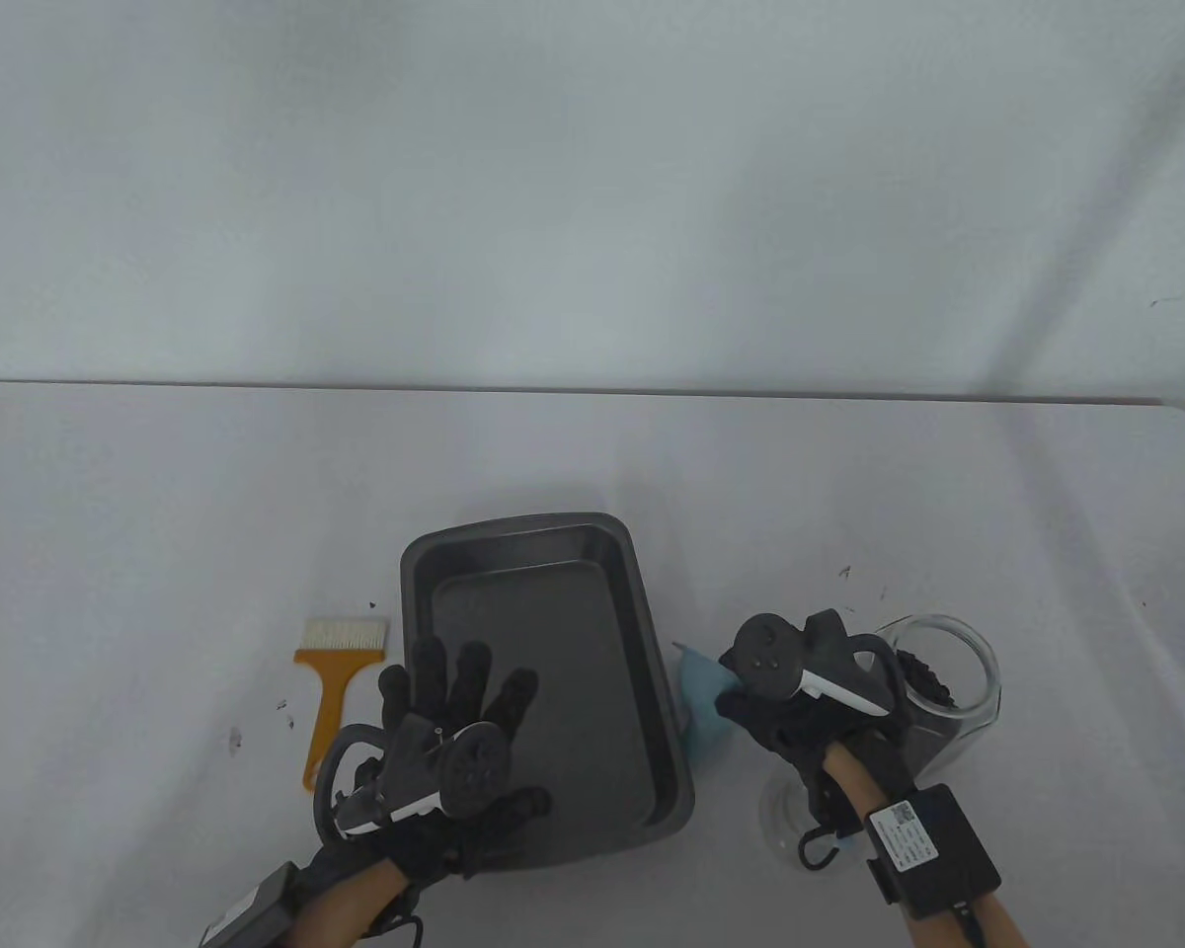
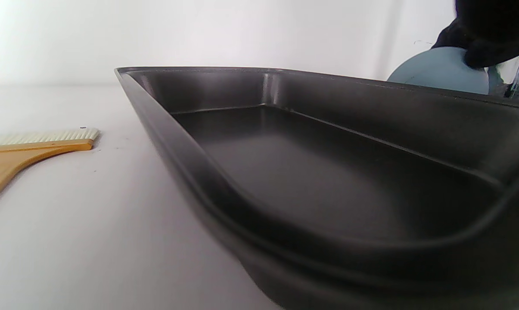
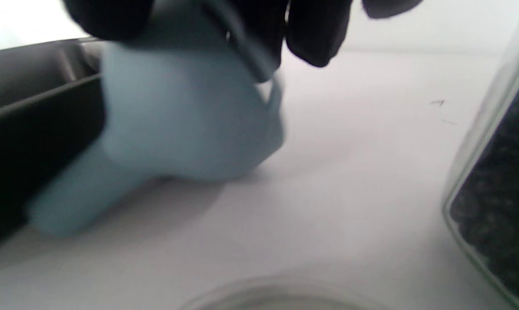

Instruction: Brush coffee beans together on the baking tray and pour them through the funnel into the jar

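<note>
The dark baking tray (image 1: pixel 563 671) lies in the middle of the table, and no beans show on its floor (image 2: pixel 328 181). My left hand (image 1: pixel 459 681) hovers over the tray's near left corner with its fingers spread, holding nothing. My right hand (image 1: pixel 750 706) grips the pale blue funnel (image 1: pixel 703 716) just right of the tray. In the right wrist view my fingers (image 3: pixel 311 30) curl over the funnel (image 3: pixel 177 125), which lies tilted with its spout by the tray wall (image 3: pixel 35 116). The glass jar (image 1: pixel 948 691) with dark beans inside stands right of that hand.
An orange-handled brush (image 1: pixel 341 681) with pale bristles lies on the table left of the tray. A clear glass lid (image 1: pixel 785 820) sits near the front edge under my right wrist. Small dark crumbs dot the white cloth.
</note>
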Motion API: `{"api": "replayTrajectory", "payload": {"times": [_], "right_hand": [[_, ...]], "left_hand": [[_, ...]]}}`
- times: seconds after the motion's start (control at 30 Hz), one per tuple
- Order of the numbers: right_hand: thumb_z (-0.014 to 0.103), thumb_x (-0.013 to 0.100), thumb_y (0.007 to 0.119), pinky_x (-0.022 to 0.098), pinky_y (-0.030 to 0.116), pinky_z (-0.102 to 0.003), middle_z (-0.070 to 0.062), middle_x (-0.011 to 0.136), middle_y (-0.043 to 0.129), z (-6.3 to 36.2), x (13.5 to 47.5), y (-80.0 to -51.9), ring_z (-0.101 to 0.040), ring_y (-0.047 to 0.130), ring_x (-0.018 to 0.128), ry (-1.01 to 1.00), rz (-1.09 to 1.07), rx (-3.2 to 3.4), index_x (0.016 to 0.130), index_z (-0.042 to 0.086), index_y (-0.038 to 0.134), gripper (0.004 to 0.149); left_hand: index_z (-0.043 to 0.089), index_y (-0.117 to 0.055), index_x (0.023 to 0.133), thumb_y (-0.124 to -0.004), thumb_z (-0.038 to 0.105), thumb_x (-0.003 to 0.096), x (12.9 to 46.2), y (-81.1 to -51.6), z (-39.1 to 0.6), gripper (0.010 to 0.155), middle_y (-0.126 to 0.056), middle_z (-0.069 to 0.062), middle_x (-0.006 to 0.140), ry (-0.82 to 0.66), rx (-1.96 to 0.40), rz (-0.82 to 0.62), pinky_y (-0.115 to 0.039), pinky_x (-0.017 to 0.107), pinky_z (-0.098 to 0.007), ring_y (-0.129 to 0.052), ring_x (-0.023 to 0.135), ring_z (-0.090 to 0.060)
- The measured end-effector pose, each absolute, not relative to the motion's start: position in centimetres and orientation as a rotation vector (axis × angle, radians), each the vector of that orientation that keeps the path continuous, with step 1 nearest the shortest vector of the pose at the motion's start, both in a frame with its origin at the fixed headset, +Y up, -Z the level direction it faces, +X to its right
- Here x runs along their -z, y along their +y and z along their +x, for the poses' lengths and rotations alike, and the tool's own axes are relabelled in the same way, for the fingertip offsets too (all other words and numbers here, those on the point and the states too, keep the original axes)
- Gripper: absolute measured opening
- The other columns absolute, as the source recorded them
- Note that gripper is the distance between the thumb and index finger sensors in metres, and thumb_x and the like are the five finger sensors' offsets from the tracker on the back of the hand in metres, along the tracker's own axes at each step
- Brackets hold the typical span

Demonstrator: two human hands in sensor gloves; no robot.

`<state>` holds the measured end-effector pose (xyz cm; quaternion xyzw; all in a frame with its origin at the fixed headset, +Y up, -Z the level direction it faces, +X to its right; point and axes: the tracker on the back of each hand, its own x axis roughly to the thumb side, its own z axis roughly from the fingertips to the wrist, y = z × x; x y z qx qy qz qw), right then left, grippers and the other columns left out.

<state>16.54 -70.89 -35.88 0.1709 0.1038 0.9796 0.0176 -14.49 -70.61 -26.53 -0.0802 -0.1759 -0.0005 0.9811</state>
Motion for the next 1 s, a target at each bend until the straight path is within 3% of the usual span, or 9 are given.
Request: {"api": "replayTrajectory", "payload": {"times": [0.3,0.53,0.7,0.87,1.0], "right_hand": [[0.05,0.038,0.073,0.066,0.056,-0.061,-0.005,0.091,0.081,16.9,35.2,-70.0,-0.037,0.075,0.086,0.193,0.545,-3.014,0.089,0.027,0.067,0.057],[0.055,0.036,0.074,0.067,0.053,-0.064,-0.011,0.1,0.071,18.7,29.6,-66.6,-0.041,0.069,0.091,0.056,0.662,-3.035,0.098,0.031,0.054,0.069],[0.06,0.035,0.074,0.067,0.055,-0.063,-0.014,0.108,0.057,20.2,26.8,-69.5,-0.043,0.065,0.093,0.296,0.731,-3.203,0.101,0.037,0.039,0.078],[0.059,0.034,0.076,0.062,0.064,-0.058,-0.016,0.11,0.046,20.6,26.3,-73.3,-0.043,0.069,0.091,0.423,0.766,-3.279,0.1,0.038,0.041,0.077],[0.056,0.035,0.078,0.059,0.071,-0.054,-0.017,0.109,0.044,20.7,26.5,-74.7,-0.043,0.071,0.09,0.516,0.742,-3.305,0.099,0.039,0.039,0.077]], "left_hand": [[0.035,-0.015,0.111,-0.061,0.084,0.0395,26.5,-70.5,-14.5,0.098,-0.019,-0.017,0.119,-0.353,0.007,-0.16,-0.026,0.07,-0.075,-0.015,0.109,-0.059],[0.035,-0.015,0.111,-0.06,0.085,0.0396,26.6,-70.5,-14.5,0.098,-0.018,-0.017,0.119,-0.353,0.001,-0.166,-0.025,0.07,-0.075,-0.015,0.109,-0.059],[0.035,-0.016,0.111,-0.06,0.085,0.0395,26.6,-70.4,-14.5,0.098,-0.019,-0.017,0.119,-0.354,-0.001,-0.152,-0.026,0.07,-0.075,-0.016,0.109,-0.059],[0.035,-0.015,0.111,-0.06,0.085,0.0394,26.6,-70.4,-14.5,0.098,-0.019,-0.017,0.119,-0.351,0.003,-0.147,-0.026,0.07,-0.075,-0.016,0.109,-0.059],[0.035,-0.016,0.111,-0.06,0.085,0.0393,26.6,-70.5,-14.6,0.098,-0.019,-0.017,0.119,-0.347,-0.002,-0.149,-0.026,0.07,-0.075,-0.016,0.109,-0.059]]}}
